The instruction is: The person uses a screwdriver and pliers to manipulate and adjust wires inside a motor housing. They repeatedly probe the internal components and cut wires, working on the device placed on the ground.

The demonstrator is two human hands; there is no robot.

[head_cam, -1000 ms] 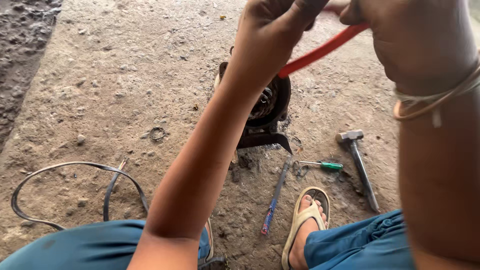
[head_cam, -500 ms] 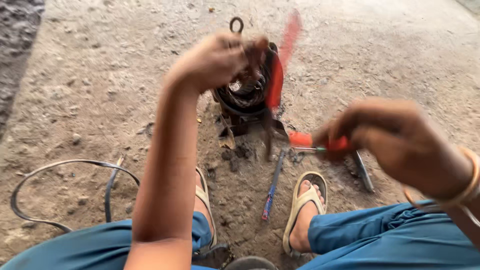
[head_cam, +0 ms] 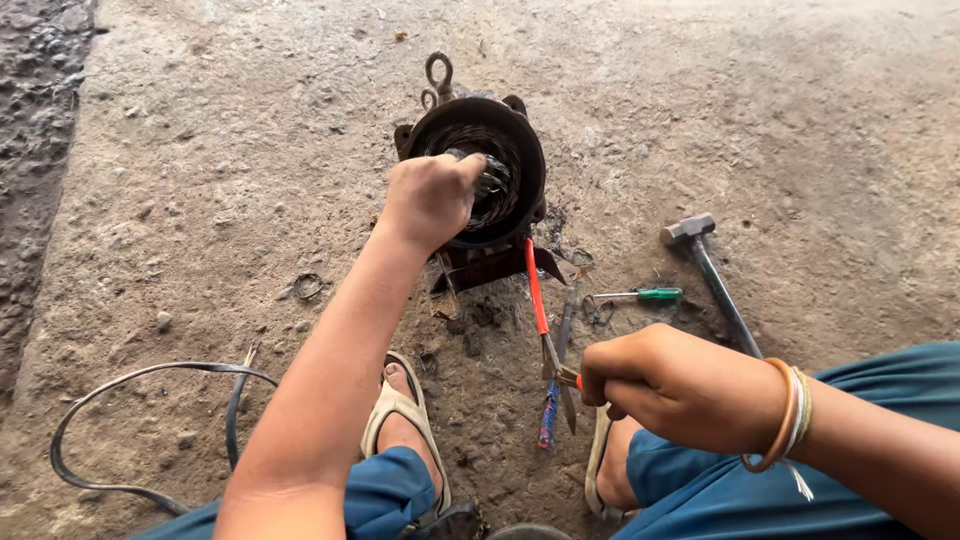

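Hands at a round, dark metal motor housing (head_cam: pixel 500 130) on the concrete floor (head_cam: pixel 200 150).
Left hand (head_cam: pixel 428 200) is clenched on wire windings (head_cam: pixel 490 180) inside it; right hand (head_cam: pixel 670 385) is closed around red-handled pliers (head_cam: pixel 540 310) near a steel hammer (head_cam: pixel 705 265).

One motor housing (head_cam: pixel 480 170), one hammer (head_cam: pixel 715 275), two sandals (head_cam: pixel 405 425).
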